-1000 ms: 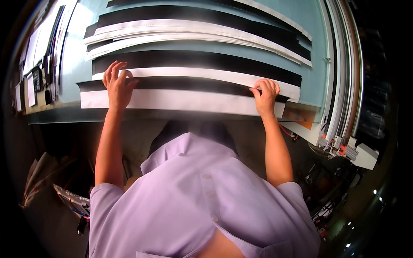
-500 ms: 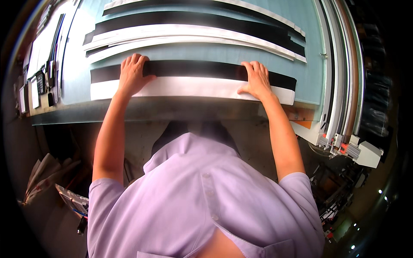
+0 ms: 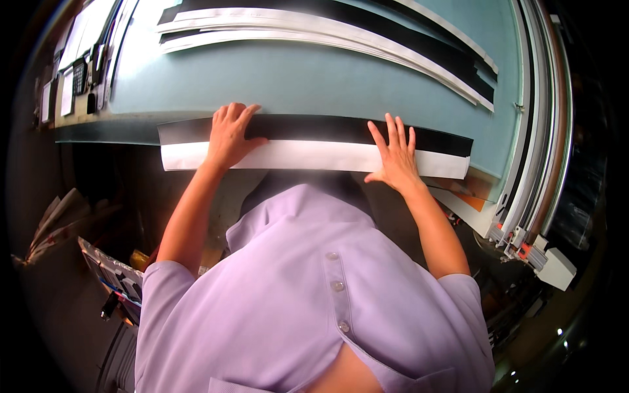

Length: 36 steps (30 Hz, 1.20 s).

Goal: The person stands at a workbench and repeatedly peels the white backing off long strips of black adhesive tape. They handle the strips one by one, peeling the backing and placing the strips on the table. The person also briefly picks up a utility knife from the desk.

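A long flat strip, black along its far side and white along its near side, lies crosswise in front of me, its near edge past the table's front edge. My left hand lies across its left part, fingertips at the far black edge and thumb stretched apart over the white. On the right part rests my right hand, fingers spread over the black and thumb at the near edge. Whether anything is pinched beneath the left fingers is hidden.
Farther back, several similar black and white strips lie stacked on the pale blue-green tabletop. Metal rails run along the right side, with a white box-shaped end piece. A calculator lies at the far left.
Both hands and the strip have come nearer to me, so the strip now overhangs the front edge. My right fingers have spread wider. The whole view has shifted too.
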Each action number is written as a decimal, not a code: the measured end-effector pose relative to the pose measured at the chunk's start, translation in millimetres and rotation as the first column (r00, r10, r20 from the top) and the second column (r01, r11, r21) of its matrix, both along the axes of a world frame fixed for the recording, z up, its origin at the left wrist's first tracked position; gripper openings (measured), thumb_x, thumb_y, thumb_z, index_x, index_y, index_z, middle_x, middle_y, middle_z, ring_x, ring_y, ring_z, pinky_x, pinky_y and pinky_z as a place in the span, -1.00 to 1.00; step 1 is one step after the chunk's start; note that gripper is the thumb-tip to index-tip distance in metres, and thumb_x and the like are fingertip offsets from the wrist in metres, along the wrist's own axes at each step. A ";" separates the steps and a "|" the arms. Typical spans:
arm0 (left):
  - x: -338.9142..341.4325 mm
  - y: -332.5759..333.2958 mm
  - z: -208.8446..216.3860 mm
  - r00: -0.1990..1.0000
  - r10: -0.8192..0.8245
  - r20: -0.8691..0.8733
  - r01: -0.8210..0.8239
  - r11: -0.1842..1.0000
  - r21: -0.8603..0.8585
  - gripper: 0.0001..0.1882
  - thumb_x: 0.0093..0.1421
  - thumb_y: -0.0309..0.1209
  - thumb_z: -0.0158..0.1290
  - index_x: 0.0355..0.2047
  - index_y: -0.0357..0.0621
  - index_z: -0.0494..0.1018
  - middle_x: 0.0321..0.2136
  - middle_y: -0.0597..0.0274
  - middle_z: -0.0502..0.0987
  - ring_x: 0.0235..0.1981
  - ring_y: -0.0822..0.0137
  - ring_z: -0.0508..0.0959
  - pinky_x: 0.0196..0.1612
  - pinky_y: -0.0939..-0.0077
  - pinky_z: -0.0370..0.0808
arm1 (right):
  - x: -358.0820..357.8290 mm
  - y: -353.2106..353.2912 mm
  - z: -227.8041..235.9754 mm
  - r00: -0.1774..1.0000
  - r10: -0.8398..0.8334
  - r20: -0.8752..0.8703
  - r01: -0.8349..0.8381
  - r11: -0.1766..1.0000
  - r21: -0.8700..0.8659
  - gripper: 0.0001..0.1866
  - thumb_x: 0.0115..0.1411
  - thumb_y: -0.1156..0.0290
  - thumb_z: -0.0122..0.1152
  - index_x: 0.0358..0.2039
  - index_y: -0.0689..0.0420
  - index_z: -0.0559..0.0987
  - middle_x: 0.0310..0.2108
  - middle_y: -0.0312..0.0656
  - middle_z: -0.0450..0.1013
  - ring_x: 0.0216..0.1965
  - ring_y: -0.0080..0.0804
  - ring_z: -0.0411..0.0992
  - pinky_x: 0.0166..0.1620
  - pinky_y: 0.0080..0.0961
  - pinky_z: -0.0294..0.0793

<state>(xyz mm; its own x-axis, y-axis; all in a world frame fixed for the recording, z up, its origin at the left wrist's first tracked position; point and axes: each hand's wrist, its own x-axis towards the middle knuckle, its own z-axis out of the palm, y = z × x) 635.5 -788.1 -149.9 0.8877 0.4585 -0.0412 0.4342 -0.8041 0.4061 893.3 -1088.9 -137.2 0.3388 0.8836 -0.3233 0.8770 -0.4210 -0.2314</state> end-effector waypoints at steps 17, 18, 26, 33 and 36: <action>-203.1 42.0 1.9 0.879 0.455 0.144 -0.477 0.831 0.287 0.12 -0.14 -0.32 0.43 0.42 -0.08 0.10 0.37 0.05 0.21 0.38 0.00 0.20 0.38 0.10 0.08 | -9.5 -26.7 17.9 0.996 0.067 0.056 -0.077 0.977 0.199 -0.65 -0.01 0.72 0.09 -0.18 0.17 0.60 -0.20 -0.11 0.47 -0.13 -0.09 0.47 -0.09 -0.26 0.47; -211.0 58.3 -0.2 0.865 0.460 0.200 -0.495 0.847 0.195 0.05 -0.09 -0.38 0.39 0.41 -0.11 0.13 0.37 0.04 0.23 0.38 0.03 0.20 0.38 0.14 0.10 | -5.0 -22.7 21.6 0.995 0.086 0.057 -0.098 0.961 0.258 -0.67 0.01 0.69 0.08 -0.20 0.16 0.60 -0.30 -0.13 0.45 -0.21 -0.10 0.46 -0.13 -0.26 0.45; -156.1 152.0 -8.3 0.829 0.547 0.118 -0.344 0.665 -0.662 -0.72 0.19 -0.62 0.12 -0.07 -0.26 0.55 -0.21 0.25 0.64 -0.09 0.45 0.58 0.03 0.51 0.48 | 54.8 18.3 74.6 0.999 0.006 -0.036 0.007 0.941 0.339 -0.82 0.17 0.60 0.14 -0.22 0.19 0.62 -0.27 -0.04 0.57 -0.19 -0.01 0.51 -0.07 -0.26 0.47; -112.5 171.4 -23.1 0.733 0.609 0.304 -0.143 0.574 -0.806 -0.68 0.17 -0.59 0.15 -0.04 -0.28 0.51 -0.21 0.32 0.63 -0.14 0.49 0.55 0.02 0.50 0.48 | 51.5 43.5 74.0 0.993 -0.105 -0.060 0.116 0.967 0.226 -0.70 0.15 0.43 0.33 -0.08 0.15 0.60 -0.20 0.00 0.59 -0.10 0.05 0.51 0.05 -0.20 0.42; -113.1 172.5 -27.3 0.750 0.582 0.313 -0.078 0.548 -0.833 -0.62 0.18 -0.63 0.17 0.03 -0.26 0.47 -0.12 0.30 0.60 -0.07 0.47 0.54 0.07 0.51 0.46 | 55.6 30.4 58.6 0.990 -0.139 0.000 0.136 0.971 0.196 -0.74 0.12 0.49 0.31 -0.14 0.14 0.59 -0.21 -0.04 0.58 -0.14 0.05 0.49 -0.01 -0.18 0.41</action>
<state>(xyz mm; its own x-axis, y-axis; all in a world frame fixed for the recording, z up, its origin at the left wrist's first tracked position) 522.5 -615.7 -177.2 0.6573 0.7436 -0.1226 0.1216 0.0558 0.9910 948.9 -1058.5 -78.6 0.4644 0.8739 -0.1436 0.8176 -0.4854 -0.3097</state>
